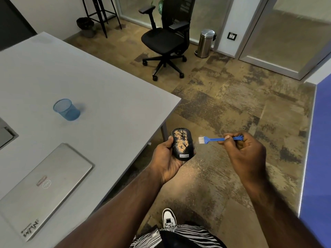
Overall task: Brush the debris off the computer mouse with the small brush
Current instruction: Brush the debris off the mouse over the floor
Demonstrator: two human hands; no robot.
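A black computer mouse point(182, 144) with tan debris spread over its top lies in my left hand point(165, 161), which grips it from below, just off the table's corner and above the carpet. My right hand point(243, 153) pinches the handle of a small blue brush point(215, 139). The brush points left, its white bristles a short gap to the right of the mouse and not touching it.
A grey table point(107, 97) fills the left, carrying a blue mesh cup point(66, 110) and a closed silver laptop point(41, 190). A black office chair point(166, 40) and a steel bin point(205, 42) stand farther off on the carpet. A blue panel point(318, 149) runs along the right.
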